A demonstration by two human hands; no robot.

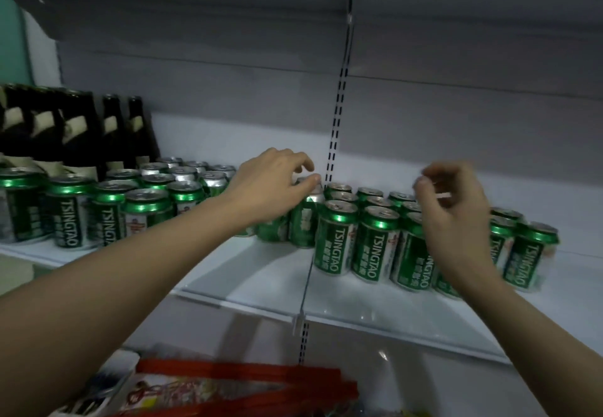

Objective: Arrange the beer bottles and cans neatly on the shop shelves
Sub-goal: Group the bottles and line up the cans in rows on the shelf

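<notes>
Your left hand (274, 181) curls over the top of a green can (305, 220) just left of the slotted upright (336, 122), fingertips on its rim. Your right hand (450, 207) hovers right of the upright over the right block of cans (375, 240), fingers loosely curled, holding nothing; it's blurred. Left of the upright stand more cans (146, 207) and dark bottles (111, 132). Bare shelf (261, 273) lies open before the gripped can, out to the front edge.
</notes>
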